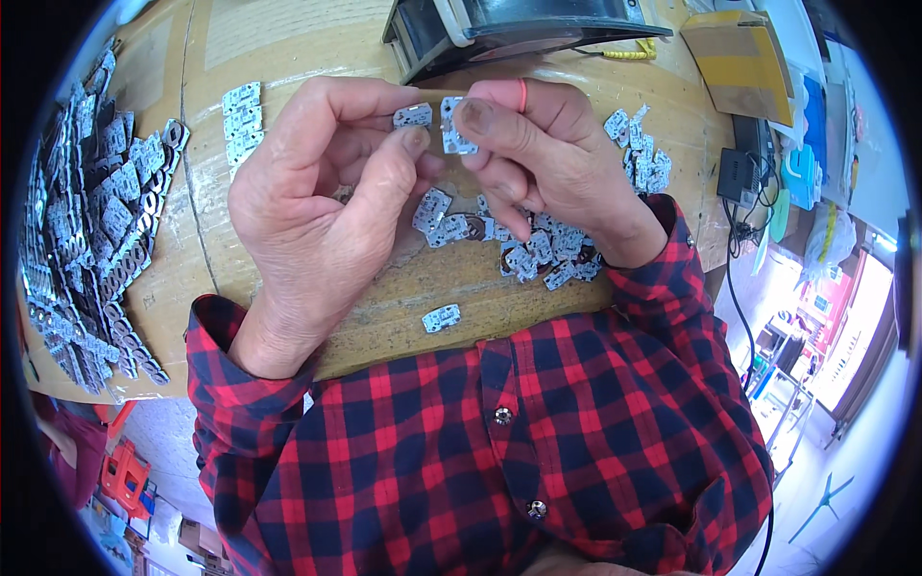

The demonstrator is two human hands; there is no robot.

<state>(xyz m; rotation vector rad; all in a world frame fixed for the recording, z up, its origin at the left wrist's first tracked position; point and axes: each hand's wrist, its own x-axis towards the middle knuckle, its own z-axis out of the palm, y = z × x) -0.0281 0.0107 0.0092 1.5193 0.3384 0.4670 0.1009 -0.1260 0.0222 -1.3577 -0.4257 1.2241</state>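
Between the thumb and fingers of my left hand (327, 182) is a small white circuit board (413, 116) with dark parts on it. My right hand (547, 144) pinches a second small circuit board (452, 127), held upright just beside the first; a narrow gap shows between the two. Beneath my hands, a loose pile of similar boards (543, 252) lies on the wooden table (413, 288). One single board (442, 319) rests apart, close to my shirt front.
A large heap of board strips (96, 230) covers the table's left side. A joined strip of boards (242, 120) lies behind my left hand, and more boards (639, 149) sit at right. At the back stand a black fan (519, 34) and a cardboard box (735, 67); a black adapter (738, 175) with cables is at the right edge.
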